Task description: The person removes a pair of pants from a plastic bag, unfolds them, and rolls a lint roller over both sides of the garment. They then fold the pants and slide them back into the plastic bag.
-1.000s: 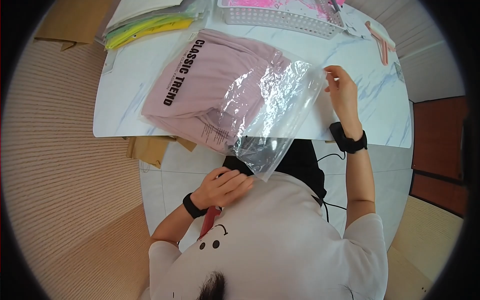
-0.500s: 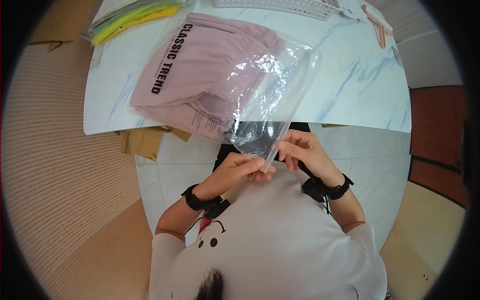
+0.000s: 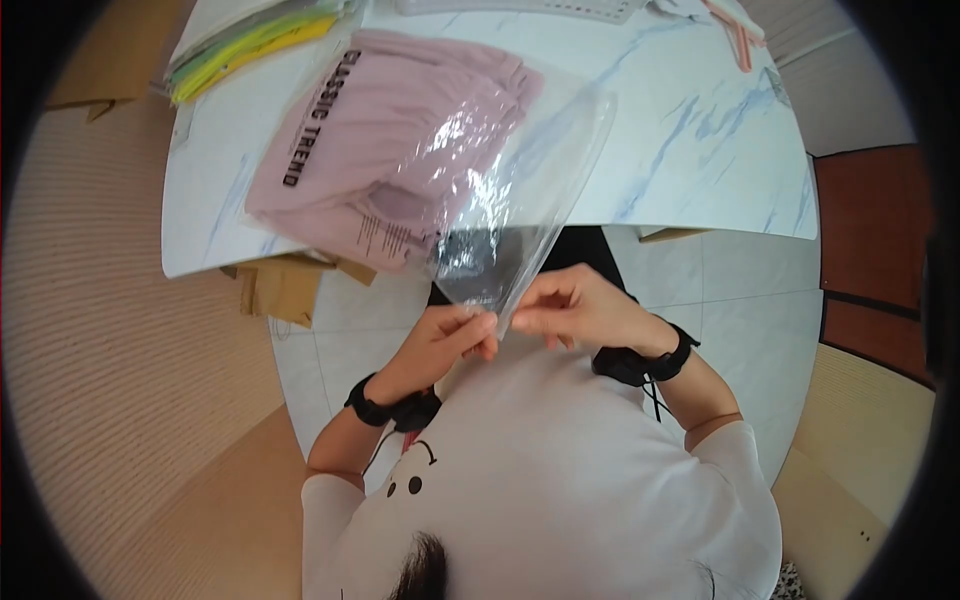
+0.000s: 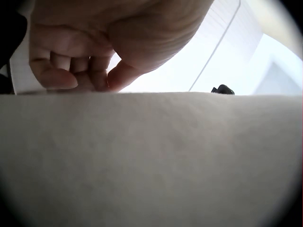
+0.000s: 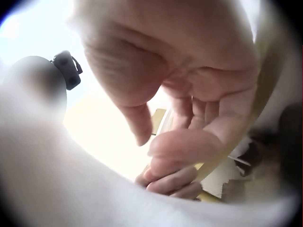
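A clear plastic garment bag (image 3: 560, 170) printed "CLASSIC TREND" lies slantwise over the table's front edge, its near corner hanging above the person's lap. Inside it is a folded pink garment (image 3: 390, 120). The left hand (image 3: 447, 338) pinches the bag's near corner between thumb and fingers. Close beside it, the right hand (image 3: 585, 312) has thumb and forefinger at the bag's open-side edge, pinching it. In the right wrist view the left hand's fingers (image 5: 173, 182) show just beyond the right hand. White shirt cloth (image 4: 151, 156) hides the left fingertips in the left wrist view.
The white marbled table (image 3: 690, 170) has a stack of bagged items (image 3: 255, 45) at the far left, a white perforated basket (image 3: 520, 8) at the back and a pink object (image 3: 738, 42) at the far right. Cardboard (image 3: 285, 290) stands under the table's left side.
The right hand has come down from the bag's far corner to its near corner, beside the left hand. The left hand has moved up and taken hold of that corner.
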